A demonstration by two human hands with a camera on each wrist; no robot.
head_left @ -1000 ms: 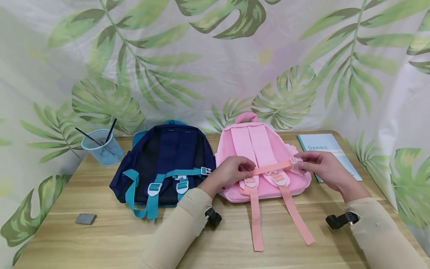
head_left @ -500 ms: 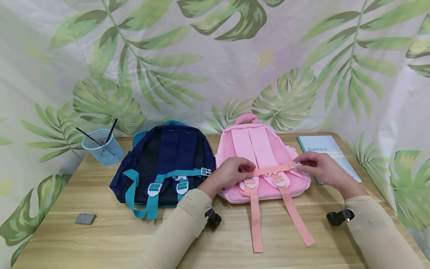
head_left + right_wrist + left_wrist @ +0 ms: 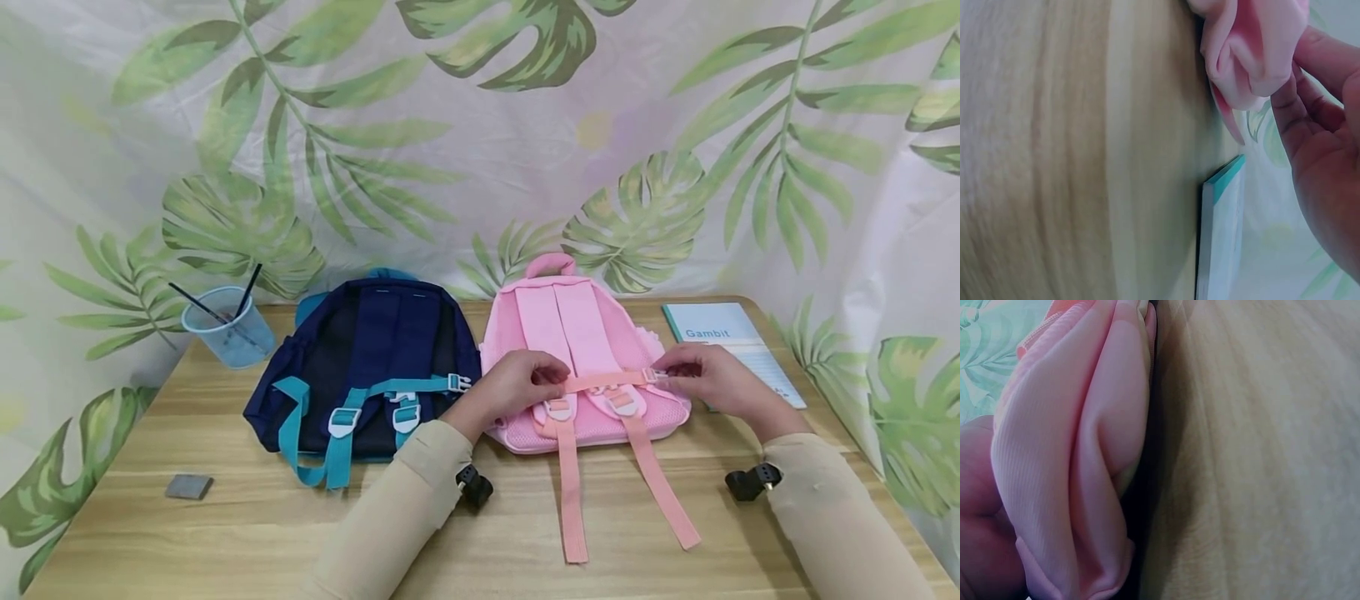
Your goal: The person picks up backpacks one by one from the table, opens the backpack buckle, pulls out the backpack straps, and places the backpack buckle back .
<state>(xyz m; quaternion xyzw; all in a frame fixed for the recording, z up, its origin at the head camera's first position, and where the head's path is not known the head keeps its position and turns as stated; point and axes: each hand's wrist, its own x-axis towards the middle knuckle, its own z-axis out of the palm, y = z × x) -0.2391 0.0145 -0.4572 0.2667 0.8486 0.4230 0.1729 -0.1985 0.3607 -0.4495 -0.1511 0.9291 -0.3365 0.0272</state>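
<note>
A pink backpack (image 3: 585,321) lies with its shoulder straps facing up. Across its lower part runs a peach webbing strap (image 3: 607,381), its right end fitted with a white plastic buckle (image 3: 651,376). My left hand (image 3: 513,387) pinches the strap's left end between thumb and fingers. At the other end, my right hand (image 3: 708,379) pinches the buckle, whose tip is hidden by the fingers. Two peach strap tails (image 3: 572,500) hang toward the table's front. In both wrist views the bag's pink side (image 3: 1041,462) hides part of the fingers.
Left of the pink bag lies a navy backpack (image 3: 397,333) with teal straps. A blue cup (image 3: 232,337) with two dark sticks, a grey block (image 3: 189,487) and a "Gambit" notebook (image 3: 723,321) rest on the wooden table (image 3: 262,550). Behind hangs a leaf-print curtain (image 3: 517,167).
My right hand has shifted slightly left and down with the buckle, and the strap's right end sits lower. My left hand has stayed in place.
</note>
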